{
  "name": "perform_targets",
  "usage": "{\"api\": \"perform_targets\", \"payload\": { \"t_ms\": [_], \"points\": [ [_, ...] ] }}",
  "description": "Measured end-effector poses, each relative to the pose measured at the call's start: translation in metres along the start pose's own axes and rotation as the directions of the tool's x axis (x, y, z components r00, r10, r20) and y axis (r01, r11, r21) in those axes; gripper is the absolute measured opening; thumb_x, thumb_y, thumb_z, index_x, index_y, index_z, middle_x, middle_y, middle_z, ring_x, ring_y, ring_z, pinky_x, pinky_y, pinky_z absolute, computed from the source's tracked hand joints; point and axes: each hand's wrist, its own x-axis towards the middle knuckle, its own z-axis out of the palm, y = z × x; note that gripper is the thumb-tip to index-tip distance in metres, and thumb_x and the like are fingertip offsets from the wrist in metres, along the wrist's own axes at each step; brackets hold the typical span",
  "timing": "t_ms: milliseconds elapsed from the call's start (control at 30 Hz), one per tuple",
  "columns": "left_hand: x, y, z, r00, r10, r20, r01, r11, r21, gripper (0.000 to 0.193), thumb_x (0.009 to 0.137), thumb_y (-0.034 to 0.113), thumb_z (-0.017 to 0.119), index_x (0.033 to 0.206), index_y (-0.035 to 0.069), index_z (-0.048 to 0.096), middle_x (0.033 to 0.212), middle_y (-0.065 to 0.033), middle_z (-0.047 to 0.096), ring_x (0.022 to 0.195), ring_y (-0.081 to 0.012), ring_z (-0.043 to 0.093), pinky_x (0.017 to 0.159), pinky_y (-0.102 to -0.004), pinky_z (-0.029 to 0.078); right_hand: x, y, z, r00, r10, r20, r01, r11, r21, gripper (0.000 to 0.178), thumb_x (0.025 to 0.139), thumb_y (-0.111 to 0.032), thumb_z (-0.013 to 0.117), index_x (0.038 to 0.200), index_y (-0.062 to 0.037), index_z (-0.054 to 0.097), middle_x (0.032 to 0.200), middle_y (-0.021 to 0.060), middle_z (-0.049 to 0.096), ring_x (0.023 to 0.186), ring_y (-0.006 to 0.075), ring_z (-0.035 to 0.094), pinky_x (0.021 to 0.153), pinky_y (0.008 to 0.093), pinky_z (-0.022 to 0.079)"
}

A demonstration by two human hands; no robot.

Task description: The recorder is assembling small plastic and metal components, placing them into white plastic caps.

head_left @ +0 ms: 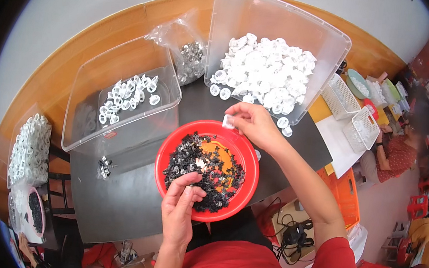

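Note:
My right hand (256, 126) pinches a small white plastic part (229, 121) above the far rim of a round red basin (254, 171). Many small black plastic pieces (184, 154) are heaped in the basin, mixed with some clear bits. An orange patch shows at its bottom. Over the near left side of the basin, my left hand (180, 208) has its fingers curled together. Whatever its fingertips hold, if anything, is too small to make out. A tilted clear bin (283, 14) beyond the basin holds a big pile of white parts (269, 72).
A clear bin (148, 120) at left holds white assembled-looking parts. Between the bins stands a clear bag (190, 62) of metallic-looking pieces. Several loose white parts lie on the dark table (115, 202). White baskets (362, 130) and a seated person (395, 156) are at right.

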Motion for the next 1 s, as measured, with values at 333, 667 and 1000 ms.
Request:
{"api": "perform_targets", "payload": {
  "t_ms": [333,667,1000],
  "points": [
    [0.006,-0.009,0.017,0.992,0.126,0.03,-0.129,0.986,0.104,0.038,0.092,0.007,0.057,0.129,-0.001,0.052,0.122,-0.0098,0.059,0.102,-0.0147,0.06,0.086,-0.0269,0.049,-0.073,-0.046,0.024,0.906,-0.191,0.377,0.068,0.946,0.316,0.016,0.085,-0.009,0.067,0.097,0.0004,0.069,0.081,0.0028,0.068,0.073,0.0058,0.06,0.067,0.0222,0.049],
    [0.006,-0.004,0.001,0.999,-0.002,-0.044,-0.002,0.996,-0.09,0.035,0.094,0.009,0.057,0.127,-0.001,0.052,0.108,-0.0083,0.064,0.091,-0.0148,0.064,0.079,-0.0249,0.052,-0.07,-0.037,0.017,0.974,-0.141,0.179,0.146,0.989,-0.013,0.015,0.085,-0.013,0.063,0.093,-0.0004,0.069,0.073,0.0086,0.067,0.065,0.0129,0.065,0.058,0.0294,0.051],
    [0.007,0.003,-0.001,0.996,-0.036,-0.081,0.014,0.966,-0.258,0.035,0.099,0.023,0.049,0.122,-0.002,0.053,0.098,-0.0057,0.062,0.08,-0.0128,0.06,0.074,-0.0262,0.053,-0.06,0.0,0.009,0.957,-0.286,0.046,0.273,0.838,-0.472,0.011,0.081,-0.012,0.064,0.087,-0.003,0.068,0.081,0.0123,0.064,0.072,0.0285,0.063,0.066,0.0375,0.049]
  ]
}}
